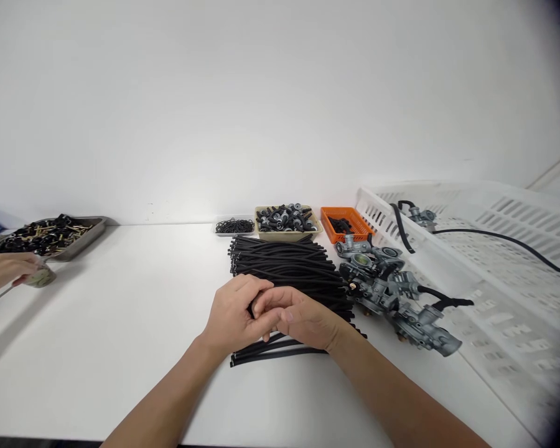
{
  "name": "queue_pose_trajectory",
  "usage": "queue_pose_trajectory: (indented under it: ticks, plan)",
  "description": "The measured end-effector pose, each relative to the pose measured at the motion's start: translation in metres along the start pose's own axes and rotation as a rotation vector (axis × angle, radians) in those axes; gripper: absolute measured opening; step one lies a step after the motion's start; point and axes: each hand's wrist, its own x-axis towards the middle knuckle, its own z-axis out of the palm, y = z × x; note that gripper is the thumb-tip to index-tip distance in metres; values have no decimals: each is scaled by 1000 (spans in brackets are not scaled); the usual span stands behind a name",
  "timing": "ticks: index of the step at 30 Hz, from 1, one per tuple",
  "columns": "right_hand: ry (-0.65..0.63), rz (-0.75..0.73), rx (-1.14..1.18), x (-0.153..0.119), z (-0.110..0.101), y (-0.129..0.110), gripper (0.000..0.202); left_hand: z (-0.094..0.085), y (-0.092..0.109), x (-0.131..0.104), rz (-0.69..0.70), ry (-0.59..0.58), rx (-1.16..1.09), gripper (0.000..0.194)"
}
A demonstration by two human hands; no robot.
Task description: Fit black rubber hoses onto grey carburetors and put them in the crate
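My left hand (238, 314) and my right hand (305, 317) meet over a pile of black rubber hoses (284, 264) on the white table. Both have curled fingers, and they touch each other at the fingertips and thumbs. A dark patch shows between them; whether it is a held part or the hoses behind, I cannot make out. To the right of my right hand, several grey metal carburetors (378, 280) lie in a cluster, some with short black hoses attached.
Behind the hoses stand a white tray of black rings (234, 226), a cream tray of small parts (287, 236) and an orange basket (348, 211). A white crate (504, 298) fills the right. At left, a co-worker's hand (9, 270) is near a metal tray (86, 239).
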Motion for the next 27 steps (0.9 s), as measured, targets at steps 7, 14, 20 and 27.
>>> queue_pose_trajectory:
  ticks: [7,14,20,27]
  plan:
    - [-19,59,17,-2,-5,1,38,-2,1,0,-37,-50,-6,17]
    - [-50,73,23,-2,-8,2,45,-4,1,1,-19,-37,6,15]
    - [-9,-3,60,1,-2,0,45,-5,1,1,-71,-64,-42,37]
    - [28,-41,56,2,-1,1,38,-4,2,0,-106,-69,-47,21]
